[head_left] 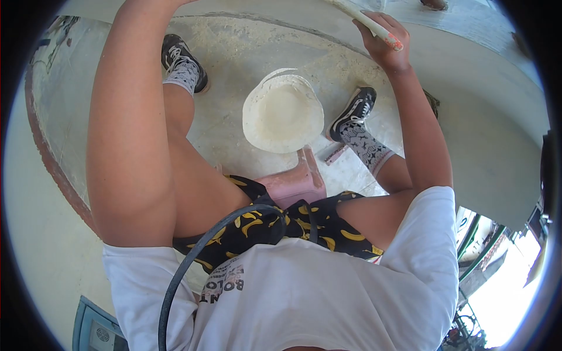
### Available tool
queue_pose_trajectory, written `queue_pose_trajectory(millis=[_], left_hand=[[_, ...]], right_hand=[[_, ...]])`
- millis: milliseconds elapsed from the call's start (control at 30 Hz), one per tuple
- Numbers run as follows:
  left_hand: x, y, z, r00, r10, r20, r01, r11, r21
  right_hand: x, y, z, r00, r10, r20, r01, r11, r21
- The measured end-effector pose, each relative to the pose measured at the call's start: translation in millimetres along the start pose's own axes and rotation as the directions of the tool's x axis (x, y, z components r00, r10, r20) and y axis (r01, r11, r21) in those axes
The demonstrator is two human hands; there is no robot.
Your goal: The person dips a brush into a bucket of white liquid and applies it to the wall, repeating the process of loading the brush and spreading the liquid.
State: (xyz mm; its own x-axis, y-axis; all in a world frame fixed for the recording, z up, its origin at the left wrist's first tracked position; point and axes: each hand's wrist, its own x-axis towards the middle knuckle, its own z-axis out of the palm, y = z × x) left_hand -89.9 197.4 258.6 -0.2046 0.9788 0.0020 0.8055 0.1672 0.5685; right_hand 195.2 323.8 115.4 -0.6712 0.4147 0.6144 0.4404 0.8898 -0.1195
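Observation:
My right hand (387,50) is raised at the upper right, its fingers closed around a whitish, paint-spattered stick-like handle (364,21) with a red-flecked end. The handle's far end runs out past the top edge, so I cannot see what it belongs to. My left arm reaches up along the left side, and the hand lies beyond the top edge. Between my feet stands a round white-crusted bucket (250,120) holding a pale, creamy liquid or paste (284,110). Neither hand touches the bucket.
I sit low on a pink plastic stool (293,182), feet in black shoes (353,112) either side of the bucket. A dark cable (186,269) loops over my lap. A curved pale surface (486,117) rises at right. A small reddish block (335,154) lies on the splattered floor.

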Motion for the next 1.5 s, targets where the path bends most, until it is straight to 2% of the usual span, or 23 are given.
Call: queue_pose_trajectory(millis=[67, 200, 267, 300, 367, 400, 467, 600, 633, 667, 700, 767, 800, 867, 967, 1100, 1167, 1200, 1300, 1333, 1400, 1467, 1500], left_hand=[[2, -4, 2, 1.000, -0.011, 0.011, 0.012, 0.997, -0.072], [-5, -2, 0, 0.998, -0.009, 0.056, 0.013, 0.997, -0.074], [-16, -2, 1, 0.981, 0.178, -0.073, -0.173, 0.983, 0.067], [-15, -2, 0, 0.982, 0.174, -0.075, -0.169, 0.983, 0.066], [-7, 1, -6, 1.000, 0.006, -0.018, -0.006, 1.000, 0.022], [-8, 3, -7, 1.000, 0.012, -0.025, -0.012, 1.000, 0.022], [-10, 7, -6, 0.997, -0.073, 0.014, 0.073, 0.997, -0.009], [-8, 3, -6, 0.999, -0.017, 0.033, 0.020, 0.995, -0.101], [-10, 7, -14, 0.984, -0.115, 0.138, 0.134, 0.981, -0.143], [-13, 12, -20, 0.947, -0.208, 0.245, 0.253, 0.952, -0.172], [-15, 13, -21, 0.946, -0.210, 0.247, 0.256, 0.951, -0.171], [-19, 13, -23, 0.985, -0.077, 0.152, 0.112, 0.965, -0.236], [-21, 12, -18, 0.985, -0.084, 0.154, 0.118, 0.966, -0.231], [-24, 8, -2, 1.000, -0.005, -0.022, 0.004, 0.998, -0.070], [-8, -4, -1, 0.997, -0.050, 0.055, 0.052, 0.998, -0.032], [-3, -7, 3, 0.996, -0.085, 0.033, 0.087, 0.994, -0.060], [2, -10, 5, 0.999, 0.036, 0.016, -0.036, 0.999, -0.002], [0, -6, 4, 0.999, 0.029, 0.016, -0.029, 1.000, -0.002], [-11, 11, -2, 0.999, -0.020, 0.026, 0.020, 0.999, 0.025], [-17, 12, 0, 0.999, 0.035, -0.001, -0.035, 0.999, 0.039], [-16, 13, 0, 0.995, 0.094, -0.027, -0.092, 0.994, 0.060], [-5, 11, 0, 0.997, -0.046, 0.056, 0.047, 0.999, -0.015], [-3, 9, 1, 0.998, -0.044, 0.054, 0.044, 0.999, -0.011]], right_hand=[[-1, 0, 5, 0.998, -0.048, 0.033, 0.049, 0.999, -0.021], [20, -10, -9, 1.000, -0.009, -0.020, 0.009, 1.000, -0.003], [5, -10, -5, 1.000, 0.005, 0.007, -0.005, 1.000, 0.012], [-5, -9, -1, 0.999, 0.019, 0.028, -0.020, 1.000, 0.016], [-21, -13, 17, 0.999, 0.012, 0.052, -0.013, 1.000, 0.028], [-29, -15, 28, 0.997, 0.010, 0.075, -0.013, 0.999, 0.038], [-36, -15, 49, 0.995, 0.013, 0.094, -0.017, 0.999, 0.039], [-25, 5, 60, 0.996, 0.044, 0.074, -0.042, 0.999, -0.022], [-20, 11, 57, 0.996, 0.063, 0.065, -0.060, 0.997, -0.053], [-13, 13, 47, 0.999, 0.019, 0.030, -0.017, 0.998, -0.056], [-8, 14, 35, 0.999, 0.020, 0.033, -0.018, 0.998, -0.054], [1, 13, 12, 0.999, -0.016, 0.047, 0.020, 0.997, -0.072], [6, 10, 1, 0.999, -0.016, 0.047, 0.019, 0.998, -0.064], [8, 5, -14, 1.000, -0.007, 0.029, 0.007, 1.000, -0.024], [0, 9, -12, 0.998, 0.019, 0.057, -0.019, 1.000, 0.000], [5, 12, -11, 0.992, 0.043, 0.116, -0.037, 0.998, -0.053], [13, 13, -22, 0.993, -0.001, 0.120, -0.003, 0.999, 0.037], [11, 8, -23, 0.995, 0.063, 0.079, -0.063, 0.998, -0.002], [3, 1, -28, 0.989, 0.027, 0.144, -0.028, 1.000, 0.000], [-1, 2, -21, 0.992, -0.031, 0.118, 0.030, 0.999, 0.018], [-9, -4, -1, 0.992, -0.005, 0.124, 0.002, 1.000, 0.023], [-17, -11, 25, 0.992, 0.025, 0.125, -0.029, 0.999, 0.027], [-20, -13, 40, 0.990, 0.022, 0.136, -0.027, 0.999, 0.034]])
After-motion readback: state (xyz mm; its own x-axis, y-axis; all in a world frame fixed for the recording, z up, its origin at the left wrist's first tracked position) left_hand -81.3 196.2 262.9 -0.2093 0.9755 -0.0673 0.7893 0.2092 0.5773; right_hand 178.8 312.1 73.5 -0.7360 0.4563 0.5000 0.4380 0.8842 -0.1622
